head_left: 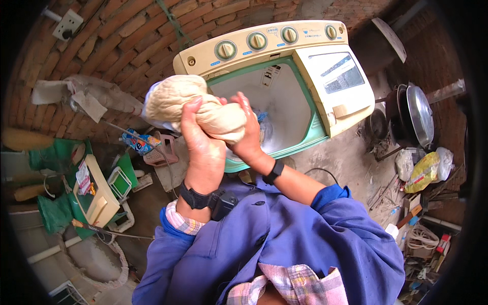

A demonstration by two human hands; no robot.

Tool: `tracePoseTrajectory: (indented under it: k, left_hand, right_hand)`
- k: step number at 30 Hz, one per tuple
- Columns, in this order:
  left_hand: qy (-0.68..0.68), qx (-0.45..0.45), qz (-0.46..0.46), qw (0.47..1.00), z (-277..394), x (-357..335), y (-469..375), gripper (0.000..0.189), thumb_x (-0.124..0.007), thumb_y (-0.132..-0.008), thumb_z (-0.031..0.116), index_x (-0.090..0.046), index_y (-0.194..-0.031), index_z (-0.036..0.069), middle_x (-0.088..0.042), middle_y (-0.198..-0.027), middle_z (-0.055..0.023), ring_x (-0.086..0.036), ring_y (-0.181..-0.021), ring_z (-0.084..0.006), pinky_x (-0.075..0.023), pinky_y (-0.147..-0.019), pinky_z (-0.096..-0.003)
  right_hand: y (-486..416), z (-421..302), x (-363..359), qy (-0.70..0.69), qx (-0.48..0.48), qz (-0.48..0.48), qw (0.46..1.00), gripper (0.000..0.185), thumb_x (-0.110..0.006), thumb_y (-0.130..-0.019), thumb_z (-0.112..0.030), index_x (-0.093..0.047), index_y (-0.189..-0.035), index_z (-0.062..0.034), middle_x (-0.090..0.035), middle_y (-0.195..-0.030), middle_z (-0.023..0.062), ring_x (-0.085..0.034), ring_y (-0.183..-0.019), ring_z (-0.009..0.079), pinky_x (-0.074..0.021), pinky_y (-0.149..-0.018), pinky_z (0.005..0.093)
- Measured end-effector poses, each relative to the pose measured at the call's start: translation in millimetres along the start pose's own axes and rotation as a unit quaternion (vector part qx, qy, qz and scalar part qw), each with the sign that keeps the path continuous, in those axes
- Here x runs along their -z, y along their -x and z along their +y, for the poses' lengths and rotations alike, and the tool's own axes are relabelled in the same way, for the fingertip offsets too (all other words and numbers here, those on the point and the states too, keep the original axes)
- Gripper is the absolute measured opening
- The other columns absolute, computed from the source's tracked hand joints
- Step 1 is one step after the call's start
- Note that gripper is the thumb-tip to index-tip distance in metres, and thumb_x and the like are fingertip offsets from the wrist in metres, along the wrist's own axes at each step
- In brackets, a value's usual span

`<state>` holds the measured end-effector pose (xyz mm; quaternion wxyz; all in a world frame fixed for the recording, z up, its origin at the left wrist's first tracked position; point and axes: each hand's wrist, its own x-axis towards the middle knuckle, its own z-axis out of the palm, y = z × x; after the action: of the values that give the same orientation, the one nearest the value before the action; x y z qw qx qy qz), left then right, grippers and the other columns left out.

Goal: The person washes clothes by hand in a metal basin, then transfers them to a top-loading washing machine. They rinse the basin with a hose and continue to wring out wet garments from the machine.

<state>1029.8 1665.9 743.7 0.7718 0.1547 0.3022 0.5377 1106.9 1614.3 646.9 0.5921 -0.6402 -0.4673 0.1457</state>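
A twisted, bunched cream cloth (177,99) is held up over the left part of a twin-tub washing machine (213,65). My left hand (202,141) grips it from the near side, the thumb on top. My right hand (249,129) is wrapped round its right end, the fingers partly hidden behind it. A pale blue part shows at the bundle's left edge. Below the hands, the wash tub (282,99) stands uncovered, with something blue and whitish low inside it. The spin side's lid (337,72) is down. Four dials sit along the back panel.
A brick wall (126,42) with a socket (68,26) rises behind. To the left are a pink plastic stool (162,152), a blue detergent bag (139,142) and a cream lid (97,194). Metal pots (417,114), plastic bags (423,171) and coiled rope (423,236) lie at right.
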Motion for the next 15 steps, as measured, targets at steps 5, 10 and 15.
tracePoseTrajectory:
  k: [5, 10, 15]
  left_hand:
    - [-0.055, -0.022, -0.04, 0.997, -0.1, 24.8, -23.2, 0.05, -0.069, -0.074, 0.024, -0.053, -0.113, -0.003, -0.062, -0.09, -0.0158, -0.063, -0.084, -0.0313, -0.0548, -0.086, -0.0439]
    - [-0.053, 0.098, -0.141, 0.984, -10.7, 62.2, -52.9, 0.037, -0.066, -0.073, 0.029, -0.058, -0.092, -0.001, -0.06, -0.077, -0.0145, -0.06, -0.074, -0.0267, -0.0517, -0.082, -0.0408]
    - [-0.072, 0.214, -0.199, 0.954, -16.1, 73.0, -71.4, 0.047, -0.063, -0.073, 0.026, -0.056, -0.106, -0.006, -0.057, -0.067, -0.0137, -0.058, -0.064, -0.0248, -0.052, -0.073, -0.0378]
  right_hand:
    - [-41.2, 22.5, 7.2, 0.076, 0.062, -0.237, 0.967, 0.047, -0.086, -0.063, -0.024, -0.069, -0.104, -0.0094, -0.072, -0.092, 0.0129, -0.068, -0.082, 0.0351, -0.0551, -0.073, 0.0401]
    - [-56.3, 54.2, 13.4, -0.031, -0.066, -0.473, 0.878, 0.029, -0.078, -0.059, -0.01, -0.069, -0.086, -0.0039, -0.07, -0.076, 0.0088, -0.066, -0.071, 0.0242, -0.0525, -0.065, 0.0349]
    - [-59.1, 59.7, 11.7, -0.176, -0.208, -0.57, 0.775, 0.033, -0.073, -0.055, -0.001, -0.065, -0.087, -0.0025, -0.065, -0.078, 0.0048, -0.058, -0.073, 0.0165, -0.0489, -0.065, 0.0305]
